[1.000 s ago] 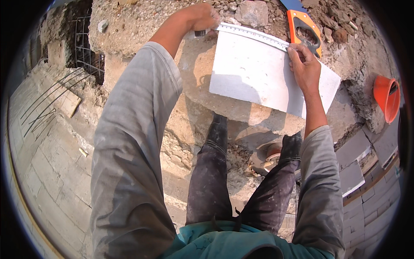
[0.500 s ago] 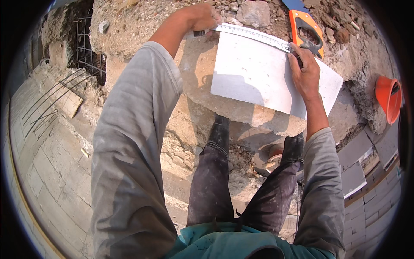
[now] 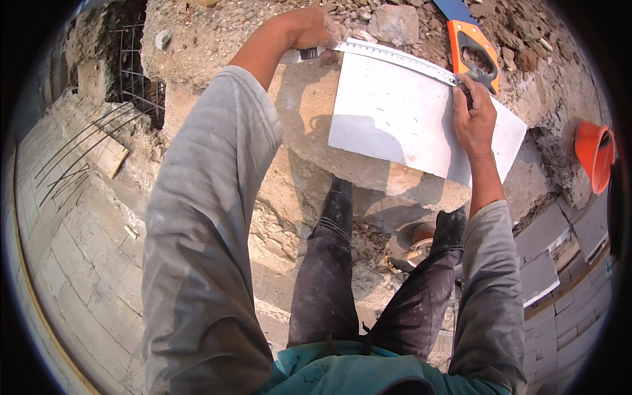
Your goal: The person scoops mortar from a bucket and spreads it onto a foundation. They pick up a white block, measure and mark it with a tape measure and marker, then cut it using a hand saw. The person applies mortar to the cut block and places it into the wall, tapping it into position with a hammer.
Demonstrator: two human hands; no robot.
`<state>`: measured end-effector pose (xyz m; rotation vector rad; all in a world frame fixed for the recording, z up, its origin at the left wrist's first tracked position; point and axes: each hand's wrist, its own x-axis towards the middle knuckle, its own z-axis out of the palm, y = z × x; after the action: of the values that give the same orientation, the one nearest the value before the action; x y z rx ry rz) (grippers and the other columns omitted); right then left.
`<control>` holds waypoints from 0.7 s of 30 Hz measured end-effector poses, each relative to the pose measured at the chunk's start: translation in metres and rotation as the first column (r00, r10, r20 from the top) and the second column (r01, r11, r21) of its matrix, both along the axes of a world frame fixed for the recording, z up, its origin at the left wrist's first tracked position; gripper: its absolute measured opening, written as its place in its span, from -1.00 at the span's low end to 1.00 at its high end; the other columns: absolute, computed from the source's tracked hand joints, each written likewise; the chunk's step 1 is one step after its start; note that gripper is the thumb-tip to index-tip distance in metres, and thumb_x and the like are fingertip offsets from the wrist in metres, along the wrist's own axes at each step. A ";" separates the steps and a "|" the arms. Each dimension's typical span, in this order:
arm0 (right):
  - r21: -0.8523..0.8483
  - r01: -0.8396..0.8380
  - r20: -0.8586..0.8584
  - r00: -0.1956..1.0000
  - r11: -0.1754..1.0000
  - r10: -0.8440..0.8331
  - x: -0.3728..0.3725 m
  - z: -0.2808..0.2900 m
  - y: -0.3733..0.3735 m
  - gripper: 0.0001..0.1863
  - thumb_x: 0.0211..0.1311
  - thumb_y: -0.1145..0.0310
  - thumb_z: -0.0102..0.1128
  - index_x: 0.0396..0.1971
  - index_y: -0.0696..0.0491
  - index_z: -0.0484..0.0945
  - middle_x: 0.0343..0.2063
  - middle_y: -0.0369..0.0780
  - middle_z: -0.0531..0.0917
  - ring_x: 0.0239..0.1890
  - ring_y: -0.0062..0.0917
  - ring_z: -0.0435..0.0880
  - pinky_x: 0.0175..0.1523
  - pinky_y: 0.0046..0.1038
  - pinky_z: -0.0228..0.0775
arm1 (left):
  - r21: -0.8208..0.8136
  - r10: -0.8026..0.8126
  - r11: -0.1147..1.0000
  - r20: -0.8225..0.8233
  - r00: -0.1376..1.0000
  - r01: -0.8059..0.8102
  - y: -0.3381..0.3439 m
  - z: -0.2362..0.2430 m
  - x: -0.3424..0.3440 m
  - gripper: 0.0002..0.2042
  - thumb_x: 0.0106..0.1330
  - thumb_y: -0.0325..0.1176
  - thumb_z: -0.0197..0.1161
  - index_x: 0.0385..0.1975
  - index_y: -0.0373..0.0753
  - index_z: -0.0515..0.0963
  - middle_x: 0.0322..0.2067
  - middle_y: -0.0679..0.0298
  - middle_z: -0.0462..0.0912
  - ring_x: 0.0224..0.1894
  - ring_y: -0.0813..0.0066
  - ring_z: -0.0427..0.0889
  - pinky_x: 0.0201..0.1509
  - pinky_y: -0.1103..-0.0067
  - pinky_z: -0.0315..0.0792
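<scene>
Head cam: L hand (image 3: pixel 316 31) grips tape measure (image 3: pixel 398 56) at white masonry block's (image 3: pixel 395 105) far-L corner, R hand (image 3: pixel 475 122) pinches it along block's far edge; measuring apparently underway, no cut visible.

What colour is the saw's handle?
The handle is orange and black, clearest in the head view.

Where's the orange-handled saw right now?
In the head view, the saw lies at the upper right of centre, beyond the far edge of the white block, its handle just past the right hand.
</scene>
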<state>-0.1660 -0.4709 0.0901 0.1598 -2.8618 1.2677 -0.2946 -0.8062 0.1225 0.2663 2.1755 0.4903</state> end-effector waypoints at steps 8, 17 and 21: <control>0.039 0.006 -0.010 1.000 0.999 -0.005 0.000 0.002 -0.002 -0.70 0.26 0.52 0.24 0.00 0.12 0.60 -0.26 -0.13 0.65 -0.20 -0.40 0.69 -0.04 -0.42 0.51 | 0.187 -0.028 0.982 0.013 1.000 0.025 -0.006 0.000 -0.001 -0.85 0.24 -0.36 0.21 -0.41 -0.13 0.75 -0.58 0.38 0.67 -0.53 0.56 0.56 -0.40 0.49 0.44; 0.089 -0.012 -0.065 0.998 0.996 0.018 0.000 0.003 -0.003 -0.67 0.22 0.55 0.27 0.00 0.12 0.60 -0.26 -0.13 0.66 -0.22 -0.39 0.70 -0.06 -0.41 0.53 | -0.146 -0.432 0.902 -0.278 0.858 0.407 -0.029 -0.060 -0.006 -0.72 0.21 -0.21 0.15 -0.44 -0.26 0.73 -0.46 0.00 0.72 -0.43 0.15 0.70 -0.37 0.31 0.50; 0.048 0.067 0.001 0.998 0.997 -0.067 0.002 0.004 0.001 -0.69 0.23 0.54 0.27 -0.01 0.13 0.61 -0.27 -0.14 0.67 -0.24 -0.44 0.70 -0.07 -0.43 0.54 | -0.103 -0.269 0.961 -0.142 0.953 0.256 -0.010 -0.050 -0.011 -0.73 0.21 -0.22 0.15 -0.41 -0.27 0.72 -0.43 -0.02 0.71 -0.40 0.13 0.68 -0.36 0.30 0.48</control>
<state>-0.1637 -0.4695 0.0942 0.0621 -2.8747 1.1889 -0.3053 -0.8160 0.0725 0.5557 2.2601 0.2331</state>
